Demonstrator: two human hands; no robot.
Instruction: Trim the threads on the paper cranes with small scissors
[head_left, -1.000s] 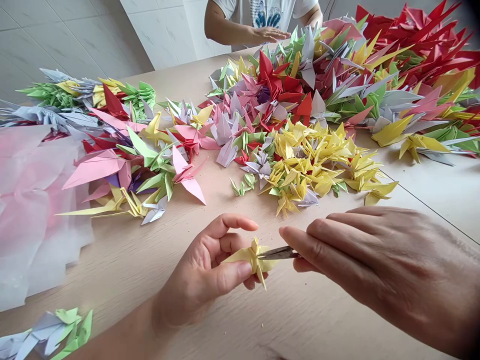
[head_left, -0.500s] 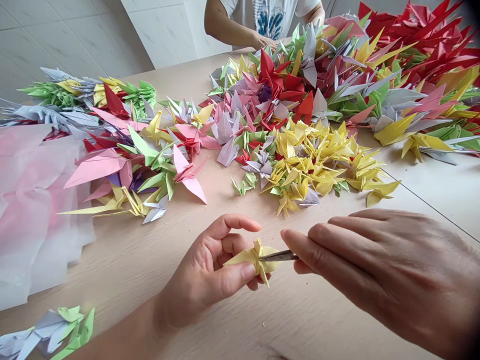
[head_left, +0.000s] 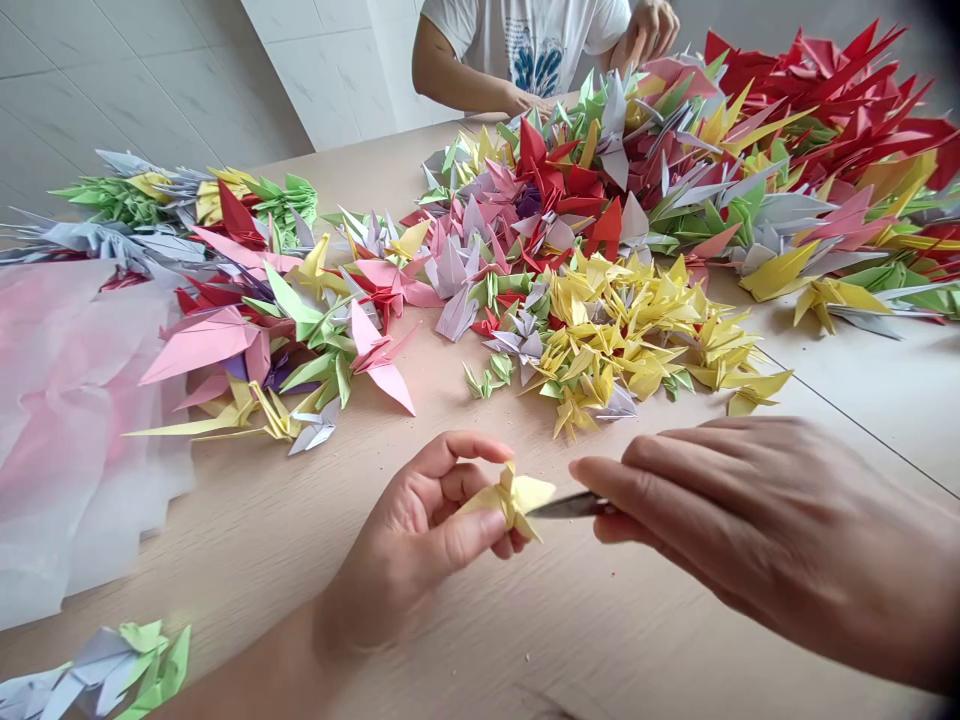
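Note:
Between the thumb and fingers of my left hand [head_left: 431, 540] is a small yellow paper crane [head_left: 516, 498], its wings spread to either side. My right hand [head_left: 757, 530] grips a dark metal tool with a pointed tip, which looks like tweezers [head_left: 566, 506]; most of it is hidden under my fingers. The tip reaches the right side of the crane, at or very near its folds. Just beyond my hands lies a cluster of yellow paper cranes [head_left: 637, 325], with two tiny green cranes [head_left: 487, 375] to its left.
Red cranes [head_left: 832, 100] are heaped at the back right. Pink and mixed cranes [head_left: 206, 345] lie left, by translucent plastic sheeting [head_left: 82, 430]. Grey and green cranes [head_left: 112, 660] sit at the near left corner. Across the wooden table [head_left: 337, 560] sits another person [head_left: 525, 60].
The tool tip has drawn back slightly to the right from the crane's middle. My left index finger now touches the crane's top. The other person's hand has risen at the back.

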